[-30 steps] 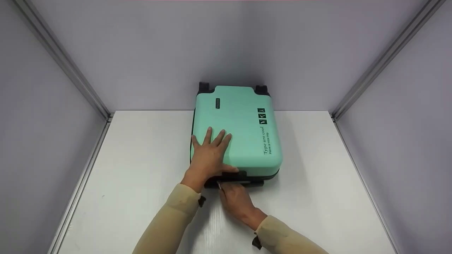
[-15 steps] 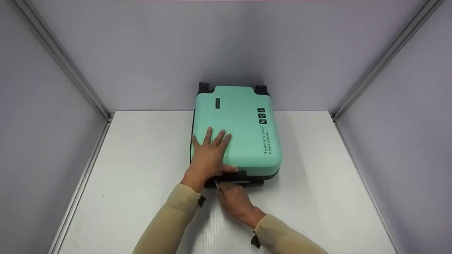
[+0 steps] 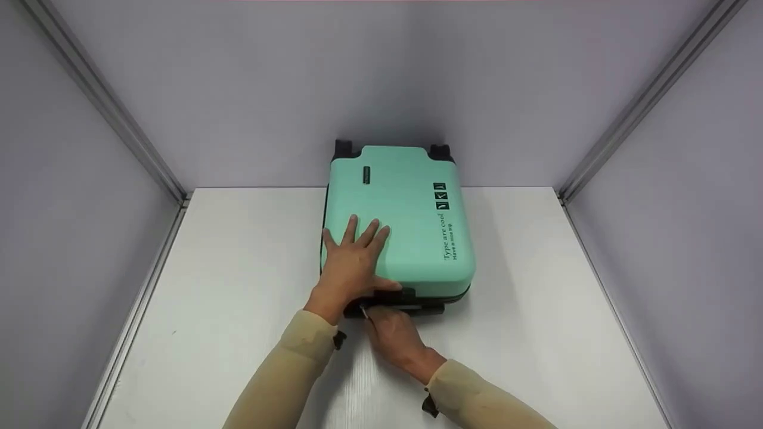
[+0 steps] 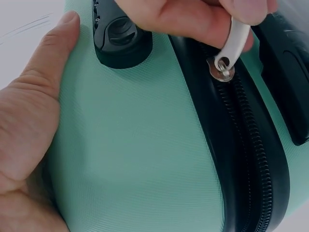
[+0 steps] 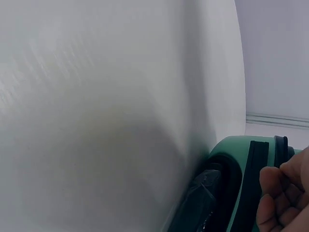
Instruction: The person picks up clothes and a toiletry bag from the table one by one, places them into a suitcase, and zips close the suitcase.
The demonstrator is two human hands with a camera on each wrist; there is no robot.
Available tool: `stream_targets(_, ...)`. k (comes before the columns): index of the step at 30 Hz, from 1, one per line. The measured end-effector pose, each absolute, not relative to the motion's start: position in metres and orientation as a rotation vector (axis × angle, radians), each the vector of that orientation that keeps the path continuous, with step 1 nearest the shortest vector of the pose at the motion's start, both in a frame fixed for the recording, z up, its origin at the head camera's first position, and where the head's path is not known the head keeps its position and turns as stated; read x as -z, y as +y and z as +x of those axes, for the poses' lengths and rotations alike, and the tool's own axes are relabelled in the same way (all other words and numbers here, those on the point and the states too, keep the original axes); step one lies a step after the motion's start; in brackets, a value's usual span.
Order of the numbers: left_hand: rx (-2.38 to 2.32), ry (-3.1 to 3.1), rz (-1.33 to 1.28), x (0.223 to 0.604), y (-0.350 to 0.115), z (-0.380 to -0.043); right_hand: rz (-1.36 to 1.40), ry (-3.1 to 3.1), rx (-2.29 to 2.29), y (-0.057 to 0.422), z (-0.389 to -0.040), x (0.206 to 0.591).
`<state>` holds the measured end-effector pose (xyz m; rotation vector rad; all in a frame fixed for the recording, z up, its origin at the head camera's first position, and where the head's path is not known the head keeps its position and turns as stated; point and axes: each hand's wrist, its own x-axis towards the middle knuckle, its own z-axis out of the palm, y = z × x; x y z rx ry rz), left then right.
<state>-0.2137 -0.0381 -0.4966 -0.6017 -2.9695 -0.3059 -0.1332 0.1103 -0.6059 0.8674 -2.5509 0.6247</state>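
A mint-green hard-shell suitcase [image 3: 411,238] lies flat on the white table, its wheels toward the back wall. My left hand [image 3: 350,259] rests on the lid with fingers spread, its thumb near the front edge. At that end my right hand [image 3: 396,336] pinches a silver zipper pull [image 4: 236,43] between thumb and finger. The pull hangs from a metal slider [image 4: 221,73] on the black zipper [image 4: 258,159], which curves away with its teeth meshed on the near side. Next to it sits a black combination lock [image 4: 120,38], partly hidden by the right hand.
The black telescopic handle [image 3: 432,310] sticks out at the suitcase's front end. Two black wheels [image 3: 441,152] face the grey back wall [image 3: 268,89]. Grey panels flank the white table [image 3: 238,256] on both sides.
My right hand has shifted slightly left along the suitcase's front edge with the zipper pull. The left hand stays in place on the lid.
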Motion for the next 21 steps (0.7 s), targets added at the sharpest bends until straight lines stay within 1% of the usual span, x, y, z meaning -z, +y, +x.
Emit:
stream_targets(6, 0.327, -2.979, -0.592, 0.496, -0.040, -0.214, 0.931, -2.455, -0.579, 0.102, -0.137, 0.607)
stream_targets(11, 0.339, -2.958, -0.612, 0.496, -0.042, -0.214, 0.942, -2.518, -0.566, 0.107, -0.137, 0.603)
stream_targets(16, 0.524, -2.888, -0.629, 0.499, -0.051, -0.212, 0.917, -2.521, -0.522, 0.127, -0.136, 0.596)
stream_targets(21, 0.882, -2.747, -0.518, 0.514, -0.069, -0.209, 0.825, -2.235, -0.576, 0.161, -0.144, 0.583)
